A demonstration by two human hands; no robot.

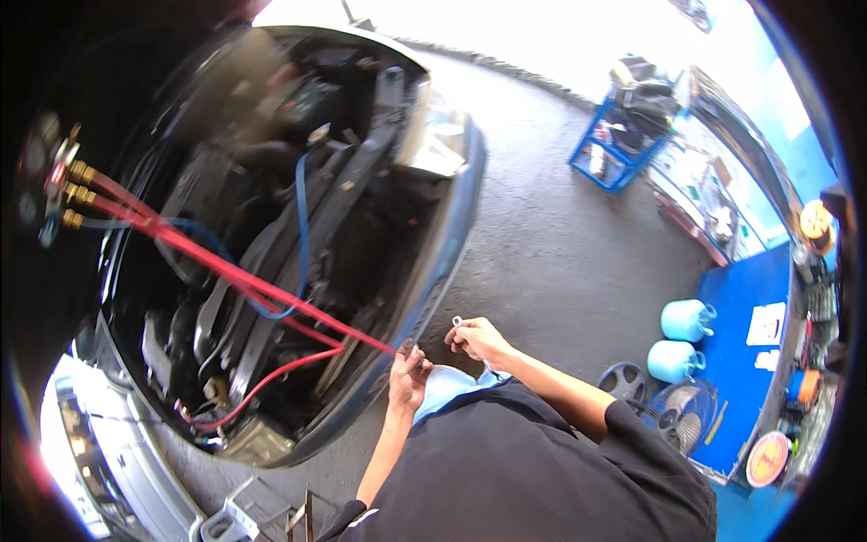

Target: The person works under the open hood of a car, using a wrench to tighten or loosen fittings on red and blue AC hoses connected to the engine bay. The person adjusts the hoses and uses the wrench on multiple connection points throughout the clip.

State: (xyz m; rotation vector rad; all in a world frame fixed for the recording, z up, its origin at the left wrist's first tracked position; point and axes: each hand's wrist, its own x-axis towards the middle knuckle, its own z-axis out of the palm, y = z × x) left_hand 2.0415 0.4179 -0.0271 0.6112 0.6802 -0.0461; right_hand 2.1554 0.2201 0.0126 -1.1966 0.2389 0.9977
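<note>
My left hand (409,378) is closed in front of the car's bumper, its fingers bunched where a long red hose (307,309) runs up to them. In my right hand (481,343), just to the right, is a metal wrench (457,322) whose ring end sticks out past the fingers. The red hose stretches across the open engine bay (262,208) from brass fittings (79,194) on a gauge manifold (56,176) at the far left. Another red hose (280,370) loops back to a fitting near the headlight. A blue hose (302,226) curves over the engine bay.
A blue wheeled cart (619,149) stands at the upper right. Two light-blue gas cylinders (675,361), a fan (679,415) and a wheel cover (623,381) are at my right, beside a cluttered shelf (813,361). A second vehicle (126,452) and a metal stand (230,522) are at lower left.
</note>
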